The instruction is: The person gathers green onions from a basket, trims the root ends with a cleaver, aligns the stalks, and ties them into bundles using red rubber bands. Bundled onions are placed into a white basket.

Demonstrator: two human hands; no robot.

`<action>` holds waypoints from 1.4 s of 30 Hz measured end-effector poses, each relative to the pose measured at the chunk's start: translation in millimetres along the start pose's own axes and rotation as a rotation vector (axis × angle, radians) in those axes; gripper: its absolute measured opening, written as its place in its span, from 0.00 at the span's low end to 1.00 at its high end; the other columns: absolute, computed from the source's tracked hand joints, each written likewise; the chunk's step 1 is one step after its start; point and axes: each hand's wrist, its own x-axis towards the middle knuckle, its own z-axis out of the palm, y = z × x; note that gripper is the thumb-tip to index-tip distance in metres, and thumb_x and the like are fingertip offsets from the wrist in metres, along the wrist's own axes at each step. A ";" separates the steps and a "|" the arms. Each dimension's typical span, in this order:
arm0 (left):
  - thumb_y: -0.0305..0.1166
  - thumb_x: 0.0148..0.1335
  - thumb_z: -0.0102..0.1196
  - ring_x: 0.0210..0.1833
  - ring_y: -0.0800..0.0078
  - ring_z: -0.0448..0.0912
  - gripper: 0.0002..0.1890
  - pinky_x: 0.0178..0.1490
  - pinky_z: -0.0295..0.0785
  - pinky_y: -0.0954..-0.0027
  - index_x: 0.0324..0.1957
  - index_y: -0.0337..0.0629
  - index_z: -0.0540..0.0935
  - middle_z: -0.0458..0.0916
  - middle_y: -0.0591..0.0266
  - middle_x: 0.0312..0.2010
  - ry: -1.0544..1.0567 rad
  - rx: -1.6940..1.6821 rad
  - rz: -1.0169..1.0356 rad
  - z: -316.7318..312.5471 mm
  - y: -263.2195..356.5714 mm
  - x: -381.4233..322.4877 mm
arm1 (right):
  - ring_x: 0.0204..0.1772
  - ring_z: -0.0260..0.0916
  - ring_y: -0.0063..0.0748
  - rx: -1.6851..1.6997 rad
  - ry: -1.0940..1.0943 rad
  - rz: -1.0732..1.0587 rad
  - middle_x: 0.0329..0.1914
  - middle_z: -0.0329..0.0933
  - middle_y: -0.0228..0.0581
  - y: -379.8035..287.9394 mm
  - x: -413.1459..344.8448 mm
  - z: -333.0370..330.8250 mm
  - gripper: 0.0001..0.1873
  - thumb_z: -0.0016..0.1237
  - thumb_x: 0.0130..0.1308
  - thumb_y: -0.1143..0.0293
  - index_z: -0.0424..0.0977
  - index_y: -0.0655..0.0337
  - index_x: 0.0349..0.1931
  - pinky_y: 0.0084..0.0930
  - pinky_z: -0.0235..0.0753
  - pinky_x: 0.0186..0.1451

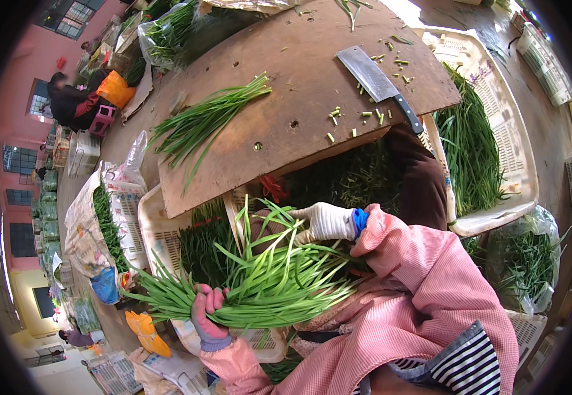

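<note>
My left hand [209, 311], in a pink and grey glove, is closed around one end of a large bunch of long green garlic chives [286, 291] that lies across my lap. My right hand [323, 223], in a white knit glove, pinches a few loose blades above the bunch. Beyond my hands, a smaller bundle of chives [212, 116] rests on the wooden board [266, 113]. A cleaver [370, 74] with a black handle lies at the board's right side, its handle overhanging the near edge, among short cut stem pieces [366, 113].
White plastic crates with chives stand right [508, 128] and left [155, 227] of the board. A clear bag of greens [528, 256] is at the right. More crates line the floor. A person [71, 101] sits near a pink stool [102, 120] at the upper left.
</note>
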 end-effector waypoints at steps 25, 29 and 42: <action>0.34 0.68 0.56 0.28 0.82 0.64 0.09 0.34 0.63 0.79 0.44 0.41 0.77 0.62 0.75 0.22 0.273 -0.077 -0.036 -34.4 -39.4 -20.0 | 0.34 0.82 0.50 -0.890 0.298 0.287 0.28 0.81 0.50 93.9 -74.7 -92.7 0.25 0.60 0.57 0.50 0.80 0.65 0.42 0.38 0.80 0.37; 0.39 0.69 0.56 0.38 0.74 0.74 0.12 0.46 0.71 0.70 0.48 0.42 0.80 0.74 0.71 0.30 0.261 0.002 -0.085 -42.5 -55.9 -30.3 | 0.47 0.82 0.49 -0.321 0.345 -0.210 0.45 0.83 0.53 27.7 -77.3 -48.6 0.47 0.66 0.50 0.39 0.70 0.61 0.65 0.38 0.80 0.48; 0.40 0.71 0.54 0.47 0.69 0.75 0.12 0.59 0.69 0.64 0.44 0.41 0.79 0.77 0.62 0.43 0.154 0.298 -0.086 -16.6 -73.9 -50.3 | 0.33 0.81 0.50 -0.566 0.439 -0.156 0.28 0.81 0.45 112.2 -48.3 -38.0 0.08 0.50 0.59 0.70 0.82 0.56 0.36 0.38 0.80 0.37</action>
